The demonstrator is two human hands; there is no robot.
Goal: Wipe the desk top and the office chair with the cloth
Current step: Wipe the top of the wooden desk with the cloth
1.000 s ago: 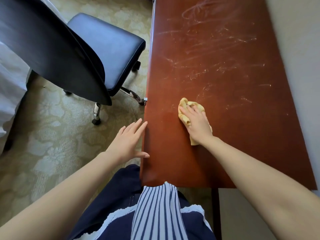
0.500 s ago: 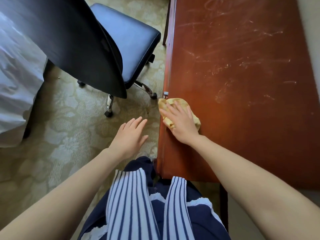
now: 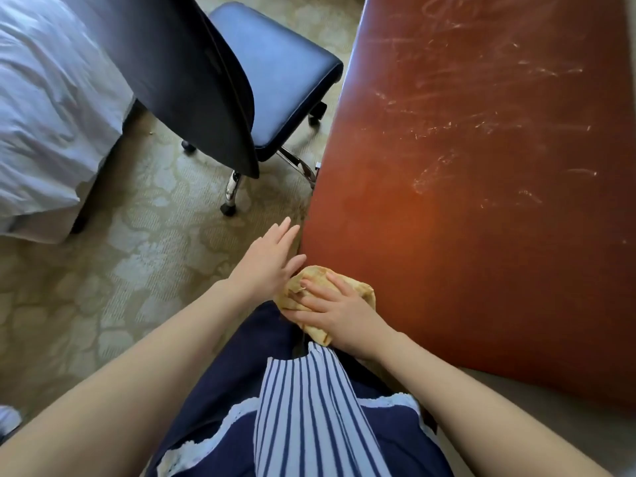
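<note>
Pressing the cloth (image 3: 356, 286) flat-fingered, the right hand (image 3: 344, 318) has the desk top's (image 3: 481, 256) smears (image 3: 432, 173) at one o'clock; the left hand (image 3: 265, 266) hovers open.

Bench (image 3: 481, 235) reddish-brown, pale streaks. Cloth (image 3: 358, 290) tan-yellow. Office chair (image 3: 275, 70) dark navy, chrome legs. Carpet (image 3: 137, 242) beige, floral pattern. Bedding (image 3: 44, 108) white. Apron (image 3: 303, 414) blue-and-white striped.

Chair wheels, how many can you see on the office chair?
3: near wheel at the chrome leg's end; left wheel beside the backrest; far wheel between seat and desk. Others may be hidden.
</note>
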